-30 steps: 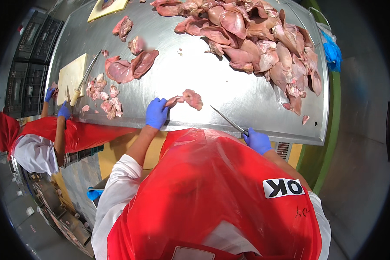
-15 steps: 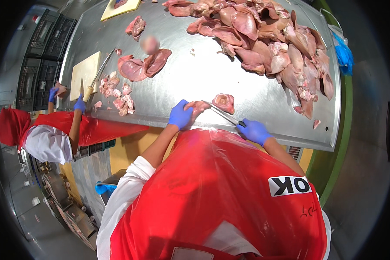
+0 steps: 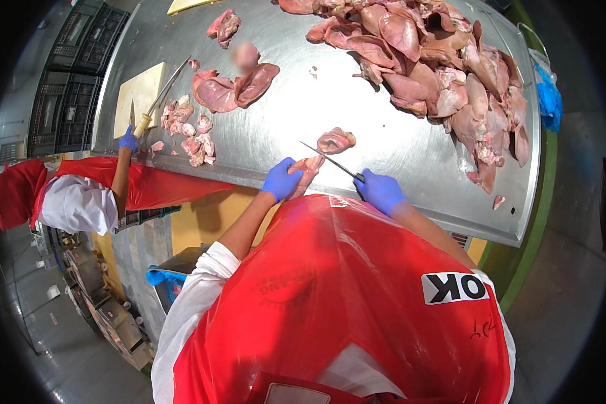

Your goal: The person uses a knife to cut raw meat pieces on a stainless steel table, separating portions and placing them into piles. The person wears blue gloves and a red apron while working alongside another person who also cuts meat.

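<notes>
Where the left hand grips: the blue-gloved left hand (image 3: 283,180) is closed round the lower part of a long, pale pink strip of raw meat (image 3: 308,174), by the near edge of a broad brushed-steel table (image 3: 303,101).
Right hand: the blue-gloved right hand (image 3: 382,191) is closed on the black handle of a slim steel-bladed knife (image 3: 335,164).
Blade: points away and leftward past the strip's upper end; contact with the meat cannot be told.
Second piece: a folded, rounded pink lump of meat (image 3: 337,141) rests on the steel just beyond the blade.
Room beyond: a wide stretch of steel separates the lump from a large heap of flat pink meat pieces (image 3: 438,81), which reaches toward the right edge.
Room leftward: a narrower stretch leads to a cluster of small pale meat scraps (image 3: 202,145).
Near edge: a glossy red plastic apron (image 3: 330,283) stands close against it.
Co-worker: a blue-gloved co-worker's hand (image 3: 128,139) is beside a flat white cutting board (image 3: 139,87); its grip cannot be told.
</notes>
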`<action>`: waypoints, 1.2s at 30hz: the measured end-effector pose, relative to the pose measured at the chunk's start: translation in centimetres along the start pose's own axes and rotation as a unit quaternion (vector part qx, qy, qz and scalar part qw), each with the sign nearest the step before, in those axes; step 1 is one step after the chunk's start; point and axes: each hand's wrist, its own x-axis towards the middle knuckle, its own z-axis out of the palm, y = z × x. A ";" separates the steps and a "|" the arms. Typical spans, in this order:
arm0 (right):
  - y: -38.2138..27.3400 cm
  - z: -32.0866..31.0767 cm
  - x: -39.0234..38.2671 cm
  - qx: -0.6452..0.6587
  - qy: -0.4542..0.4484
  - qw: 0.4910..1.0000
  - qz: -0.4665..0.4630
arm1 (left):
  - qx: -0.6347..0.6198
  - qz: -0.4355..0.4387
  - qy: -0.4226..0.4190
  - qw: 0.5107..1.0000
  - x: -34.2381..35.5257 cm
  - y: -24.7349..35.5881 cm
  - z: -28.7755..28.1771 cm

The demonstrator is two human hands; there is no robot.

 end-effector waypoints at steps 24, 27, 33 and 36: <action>5.0 -2.8 -8.4 0.029 -0.015 0.986 0.162 | 0.223 0.309 -0.134 0.915 10.2 15.0 0.3; 5.1 -1.9 -9.5 0.109 0.028 0.969 0.218 | 0.086 0.136 -0.050 0.986 15.2 16.8 -5.0; 0.6 -2.9 -8.0 0.160 0.043 0.960 0.226 | -0.080 0.130 0.295 0.943 30.2 10.6 -21.1; -0.7 -3.7 -6.8 0.131 0.027 0.974 0.181 | -0.035 0.016 0.414 0.909 32.2 7.3 -27.5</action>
